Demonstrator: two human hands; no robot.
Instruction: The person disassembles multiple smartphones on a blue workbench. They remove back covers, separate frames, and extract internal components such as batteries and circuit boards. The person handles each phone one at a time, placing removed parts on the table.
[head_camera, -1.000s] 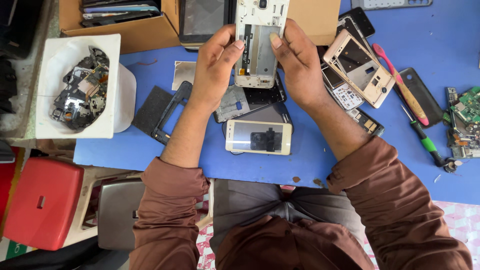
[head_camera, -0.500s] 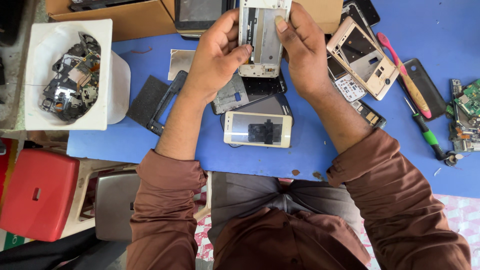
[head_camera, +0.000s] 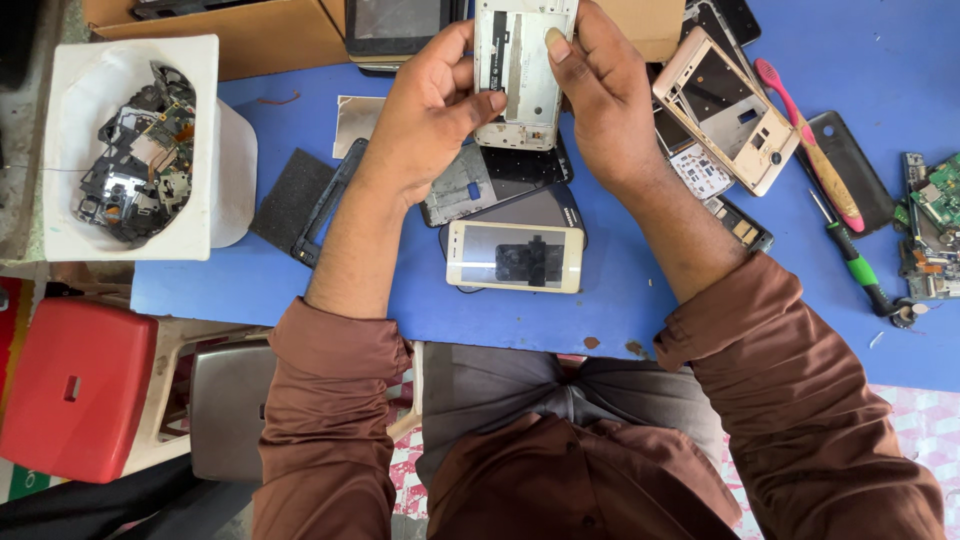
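Observation:
Both hands hold a white phone frame (head_camera: 520, 75) upright above the blue table (head_camera: 300, 290). My left hand (head_camera: 425, 115) grips its left edge, thumb on the lower front. My right hand (head_camera: 600, 95) grips its right edge, thumb pressed near the top. Below the hands lies a white phone (head_camera: 515, 257) face up, on top of dark phone parts (head_camera: 500, 185). A gold phone frame (head_camera: 725, 110) lies to the right of my right hand.
A white tub (head_camera: 140, 150) of circuit scraps stands at the left edge. Cardboard boxes (head_camera: 270, 35) sit at the back. A pink toothbrush (head_camera: 810, 145), a green screwdriver (head_camera: 850, 260) and circuit boards (head_camera: 930, 230) lie at the right. A red stool (head_camera: 75, 385) is below left.
The white frame and both hands have stayed near the table's far edge while my view shifted; my right thumb has moved up onto the frame's top.

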